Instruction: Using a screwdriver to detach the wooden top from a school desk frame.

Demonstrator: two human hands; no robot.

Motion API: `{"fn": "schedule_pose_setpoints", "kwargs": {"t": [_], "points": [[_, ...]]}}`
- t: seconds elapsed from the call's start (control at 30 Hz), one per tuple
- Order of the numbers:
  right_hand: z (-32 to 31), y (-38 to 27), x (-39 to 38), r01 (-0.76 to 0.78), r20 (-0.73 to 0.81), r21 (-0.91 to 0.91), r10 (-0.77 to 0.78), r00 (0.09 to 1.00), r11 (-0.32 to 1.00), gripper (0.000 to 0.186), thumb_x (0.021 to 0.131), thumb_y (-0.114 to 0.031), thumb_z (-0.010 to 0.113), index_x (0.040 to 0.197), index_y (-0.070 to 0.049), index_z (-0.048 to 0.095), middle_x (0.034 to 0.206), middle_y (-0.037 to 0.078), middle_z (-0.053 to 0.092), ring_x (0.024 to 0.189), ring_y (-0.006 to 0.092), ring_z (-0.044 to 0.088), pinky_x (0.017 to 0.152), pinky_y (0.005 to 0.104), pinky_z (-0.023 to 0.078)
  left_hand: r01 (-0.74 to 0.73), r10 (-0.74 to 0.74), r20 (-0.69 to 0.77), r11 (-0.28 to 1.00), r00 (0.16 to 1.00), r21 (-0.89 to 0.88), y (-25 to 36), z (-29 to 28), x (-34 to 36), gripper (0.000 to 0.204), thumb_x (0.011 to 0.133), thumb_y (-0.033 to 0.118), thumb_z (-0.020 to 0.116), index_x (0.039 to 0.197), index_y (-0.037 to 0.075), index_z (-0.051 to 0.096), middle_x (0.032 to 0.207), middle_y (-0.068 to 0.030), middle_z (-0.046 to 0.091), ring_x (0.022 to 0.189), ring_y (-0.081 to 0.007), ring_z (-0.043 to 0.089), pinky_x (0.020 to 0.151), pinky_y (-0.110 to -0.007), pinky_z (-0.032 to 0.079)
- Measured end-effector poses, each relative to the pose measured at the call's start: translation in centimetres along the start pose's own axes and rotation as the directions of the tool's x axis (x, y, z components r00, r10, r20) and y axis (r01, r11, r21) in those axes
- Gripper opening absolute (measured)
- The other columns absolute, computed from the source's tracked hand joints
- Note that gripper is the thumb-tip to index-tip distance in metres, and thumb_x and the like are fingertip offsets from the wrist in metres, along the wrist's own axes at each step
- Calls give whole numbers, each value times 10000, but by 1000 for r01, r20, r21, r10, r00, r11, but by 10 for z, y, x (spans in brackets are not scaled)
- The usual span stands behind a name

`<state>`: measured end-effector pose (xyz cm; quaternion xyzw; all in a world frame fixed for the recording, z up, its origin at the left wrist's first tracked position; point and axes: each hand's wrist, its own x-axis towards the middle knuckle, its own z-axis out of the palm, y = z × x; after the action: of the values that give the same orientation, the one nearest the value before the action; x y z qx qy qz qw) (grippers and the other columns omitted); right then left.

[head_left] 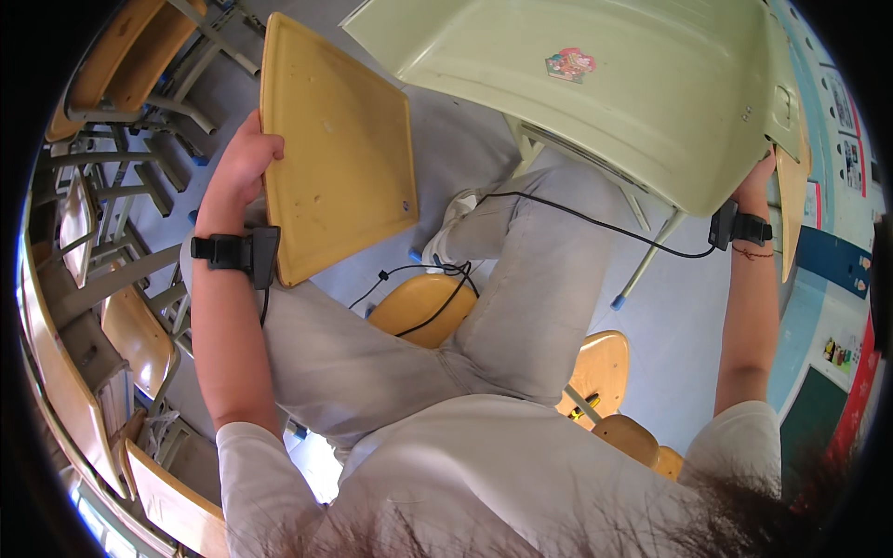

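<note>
My left hand (249, 160) is closed on the left edge of a yellow-brown wooden desktop board (339, 158), its thumb lying over the face. The board stands tilted on edge above my left thigh. At the upper right is a pale green desk tray (484, 51), a deep open shell on legs with a colourful sticker (570, 64) inside. My right hand (755, 184) grips the tray's right rim; most of its fingers are hidden behind it. Next to that hand a light wooden panel (791, 200) shows edge-on. Each wrist wears a black strapped device.
A black cable (595, 219) crosses my legs, and more cable lies over the round-edged wooden stool seat (423, 307) between them. A wooden chair (600, 367) with a yellow-and-black tool on it is at my right. Desks and chairs (139, 353) crowd the left side; a decorated wall (842, 121) is at right.
</note>
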<state>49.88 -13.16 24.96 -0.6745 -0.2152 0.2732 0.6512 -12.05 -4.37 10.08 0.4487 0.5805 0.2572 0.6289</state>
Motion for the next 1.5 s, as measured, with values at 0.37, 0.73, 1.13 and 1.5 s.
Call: {"fn": "schedule_pose_setpoints", "kwargs": {"t": [0.37, 0.73, 1.13, 1.5], "points": [[-109, 29, 67, -142, 319, 168, 83, 944, 975, 396, 1012, -310, 417, 1213, -23, 603, 1177, 114, 672, 1083, 281, 651, 960, 431, 518, -4, 3, -54, 1000, 999, -23, 11, 16, -5, 708, 684, -109, 451, 1386, -18, 448, 1201, -130, 610, 1088, -244, 614, 938, -340, 508], [-154, 29, 40, -114, 222, 177, 73, 972, 978, 395, 1014, -312, 418, 1208, -23, 603, 1165, 111, 672, 1070, 277, 651, 950, 426, 519, -9, 6, -31, 994, 999, -110, -2, 2, -2, 693, 690, -132, 433, 1373, -18, 449, 1224, -138, 594, 1111, -266, 613, 945, -352, 510], [-164, 37, 19, -111, 189, 184, 75, 979, 977, 393, 1015, -315, 419, 1203, -22, 603, 1151, 107, 672, 1057, 272, 651, 939, 420, 520, -23, 25, 15, 994, 1000, -103, 8, 11, -3, 631, 704, -112, 447, 1328, -19, 466, 1197, -140, 604, 1102, -268, 615, 949, -355, 510], [-185, 39, 19, -106, 152, 172, 79, 985, 979, 392, 1017, -317, 420, 1198, -22, 604, 1138, 104, 671, 1044, 267, 651, 929, 415, 522, 3, -2, 12, 996, 1000, -87, 1, 5, 0, 679, 718, -131, 430, 1386, -9, 443, 1237, -152, 602, 1113, -286, 621, 940, -364, 527]]}}
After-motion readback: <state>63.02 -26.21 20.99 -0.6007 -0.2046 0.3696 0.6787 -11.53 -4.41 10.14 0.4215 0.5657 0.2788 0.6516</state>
